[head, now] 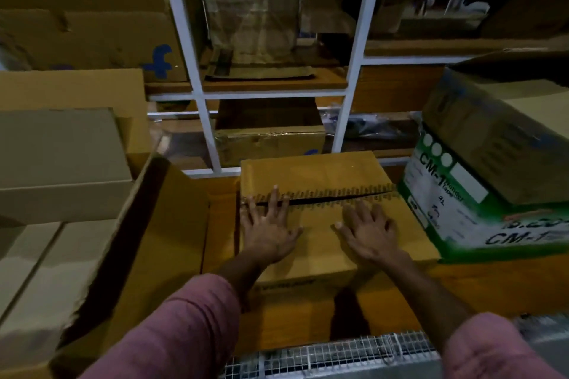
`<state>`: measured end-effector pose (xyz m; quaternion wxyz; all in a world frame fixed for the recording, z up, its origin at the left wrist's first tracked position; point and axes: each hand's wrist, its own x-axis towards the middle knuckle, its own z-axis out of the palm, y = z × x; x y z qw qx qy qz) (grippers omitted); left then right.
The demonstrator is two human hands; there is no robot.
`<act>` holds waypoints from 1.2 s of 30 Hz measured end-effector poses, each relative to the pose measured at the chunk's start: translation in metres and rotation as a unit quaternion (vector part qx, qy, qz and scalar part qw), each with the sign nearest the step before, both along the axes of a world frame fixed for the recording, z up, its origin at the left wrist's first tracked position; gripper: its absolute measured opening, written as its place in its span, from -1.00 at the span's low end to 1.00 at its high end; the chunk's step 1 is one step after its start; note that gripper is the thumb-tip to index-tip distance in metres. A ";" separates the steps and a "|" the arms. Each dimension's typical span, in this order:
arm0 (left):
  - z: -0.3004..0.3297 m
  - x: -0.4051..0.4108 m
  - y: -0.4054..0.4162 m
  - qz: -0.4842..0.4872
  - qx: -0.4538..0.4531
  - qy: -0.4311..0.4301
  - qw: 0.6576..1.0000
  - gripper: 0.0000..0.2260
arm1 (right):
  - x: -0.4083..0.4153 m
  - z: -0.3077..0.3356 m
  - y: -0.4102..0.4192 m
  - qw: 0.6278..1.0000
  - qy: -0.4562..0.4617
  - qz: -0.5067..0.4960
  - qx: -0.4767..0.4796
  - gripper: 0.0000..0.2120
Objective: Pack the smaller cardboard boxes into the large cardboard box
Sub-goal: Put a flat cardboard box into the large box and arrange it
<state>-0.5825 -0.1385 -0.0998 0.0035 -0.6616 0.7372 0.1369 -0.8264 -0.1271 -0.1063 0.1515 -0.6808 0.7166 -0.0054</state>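
A brown cardboard box (323,224) is seen lying on a wooden surface (492,283) in the middle of the view, its long axis running left to right and its top flaps meeting along a printed seam that also runs left to right, with a narrow dark gap left between them. The left hand (269,231) is laid flat on the near flap at the seam, fingers spread and straight, and the right hand (369,232) is pressed flat beside it, fingers likewise spread; nothing is pinched or clasped. To the left, a large open cardboard box (147,255) is cut off by the frame edge, with pale smaller boxes (46,271) partly visible inside it. A green-and-white carton (455,209) stands just right of the brown box. The white shelving (354,95) behind is dim, and its contents are hard to make out.
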 end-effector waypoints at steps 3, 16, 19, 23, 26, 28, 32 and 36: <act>-0.020 0.001 -0.011 0.044 0.006 0.025 0.999 -0.23 | -0.017 -0.018 -0.006 1.000 0.020 0.010 -0.012 -0.17; -0.048 0.003 -0.020 0.083 -0.066 -0.009 0.994 -0.27 | -0.053 -0.016 -0.054 0.999 0.037 -0.034 -0.004 -0.19; -0.047 0.002 -0.023 0.097 -0.059 -0.008 0.994 -0.27 | -0.061 -0.012 -0.055 0.998 0.034 -0.043 -0.008 -0.19; -0.049 0.003 -0.025 0.109 -0.059 -0.014 0.992 -0.26 | -0.071 -0.012 -0.058 0.999 0.034 -0.033 -0.007 -0.23; -0.049 0.009 -0.033 0.108 -0.052 -0.026 0.992 -0.24 | -0.082 -0.020 -0.065 0.999 0.019 -0.029 -0.006 -0.20; -0.050 0.016 -0.037 0.094 -0.032 -0.011 0.995 -0.25 | -0.089 -0.025 -0.070 1.000 0.013 -0.019 -0.010 -0.18; -0.054 0.021 -0.044 0.066 -0.023 0.006 0.998 -0.22 | -0.093 -0.029 -0.071 1.000 0.010 -0.014 -0.013 -0.16; -0.045 0.017 -0.037 0.098 -0.046 0.006 0.994 -0.19 | -0.088 -0.021 -0.060 1.000 0.011 -0.023 -0.018 -0.18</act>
